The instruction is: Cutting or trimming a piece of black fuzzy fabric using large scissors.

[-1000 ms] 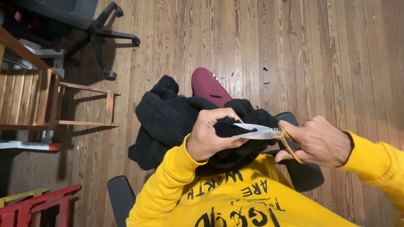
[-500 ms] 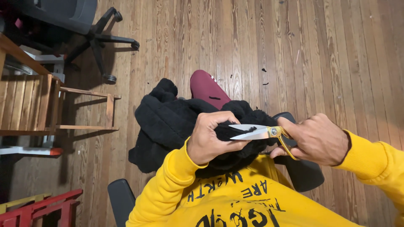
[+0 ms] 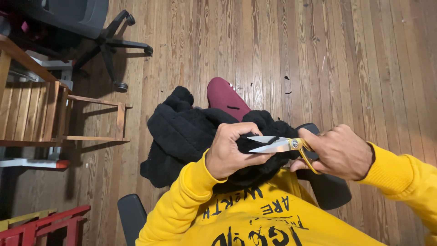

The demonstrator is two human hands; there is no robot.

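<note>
Left hand pinches the black fleece garment, fingers closed on it. Right hand grips gold-handled scissors, blades parted at the fabric edge. Bare wooden floor lies beyond.

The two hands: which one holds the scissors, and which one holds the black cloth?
The right hand holds the gold-handled scissors, its fingers through the loops, blades parted. The left hand only pinches the black fleece fabric at the blade tips.

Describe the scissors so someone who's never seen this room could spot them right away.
Start at the person in the yellow sweatshirt seated over the wooden floor, with a black fleece garment on their lap. Above it, the right hand holds the scissors, their blades open toward the left hand, which pinches the fabric. They're the only shiny metal thing there: silver blades, gold handles.
</note>
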